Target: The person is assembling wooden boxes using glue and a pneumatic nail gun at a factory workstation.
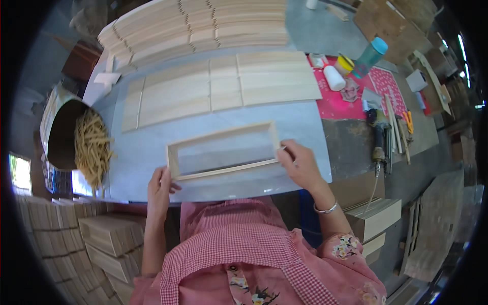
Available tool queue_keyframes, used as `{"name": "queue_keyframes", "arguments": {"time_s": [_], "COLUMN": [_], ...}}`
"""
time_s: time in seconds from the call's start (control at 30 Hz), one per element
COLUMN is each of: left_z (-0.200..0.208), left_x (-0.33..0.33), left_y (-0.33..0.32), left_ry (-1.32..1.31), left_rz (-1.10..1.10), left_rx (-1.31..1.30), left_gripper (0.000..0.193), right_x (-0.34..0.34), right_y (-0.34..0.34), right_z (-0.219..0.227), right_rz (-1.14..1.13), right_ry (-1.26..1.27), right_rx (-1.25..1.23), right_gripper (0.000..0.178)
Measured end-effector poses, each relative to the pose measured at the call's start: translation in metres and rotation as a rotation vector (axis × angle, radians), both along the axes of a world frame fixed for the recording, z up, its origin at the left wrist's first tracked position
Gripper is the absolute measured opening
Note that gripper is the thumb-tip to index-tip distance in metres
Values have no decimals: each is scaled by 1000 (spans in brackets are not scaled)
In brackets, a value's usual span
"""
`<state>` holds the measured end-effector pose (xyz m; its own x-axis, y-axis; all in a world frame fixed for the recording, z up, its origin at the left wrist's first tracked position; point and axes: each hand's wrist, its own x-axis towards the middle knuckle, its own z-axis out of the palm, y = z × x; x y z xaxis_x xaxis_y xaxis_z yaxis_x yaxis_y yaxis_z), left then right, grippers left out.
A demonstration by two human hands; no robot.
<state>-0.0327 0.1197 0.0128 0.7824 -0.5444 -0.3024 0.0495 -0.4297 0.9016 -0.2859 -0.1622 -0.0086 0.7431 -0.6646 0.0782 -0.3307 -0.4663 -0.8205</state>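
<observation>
A pale rectangular wooden frame is held low over the near part of the table, its middle bare. My left hand grips its left end near the lower corner, fingers closed on the wood. At the opposite end, my right hand pinches the right side between thumb and fingers. Just beyond the frame lies a flat grooved wooden panel, marked across by several narrow grooves. Farther back is a stack of similar grooved panels.
An overturned container spills thin wooden strips at the left. To the right are a teal bottle, a white bottle, a yellow-lidded jar and a hose-fed power tool. Stacked wooden boxes stand below left.
</observation>
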Motion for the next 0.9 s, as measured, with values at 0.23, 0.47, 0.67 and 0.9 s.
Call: {"name": "queue_keyframes", "arguments": {"time_s": [0.23, 0.47, 0.67, 0.9], "left_z": [-17, -29, -26, -33], "left_x": [2, -1, -10, -48], "left_y": [8, 16, 28, -1], "left_ry": [10, -117, -347, -922], "left_rz": [-1, 97, 102, -302], "left_rx": [73, 19, -18, -54], "left_gripper": [28, 29, 30, 41], "right_x": [15, -5, 16, -7], "right_y": [-108, -295, -291, -220], "right_z": [-30, -47, -48, 30], "right_rz": [-256, -803, -928, -950], "right_ry": [-134, 471, 378, -502], "right_rx": [-333, -579, -457, -610], "right_gripper": [31, 54, 61, 61]}}
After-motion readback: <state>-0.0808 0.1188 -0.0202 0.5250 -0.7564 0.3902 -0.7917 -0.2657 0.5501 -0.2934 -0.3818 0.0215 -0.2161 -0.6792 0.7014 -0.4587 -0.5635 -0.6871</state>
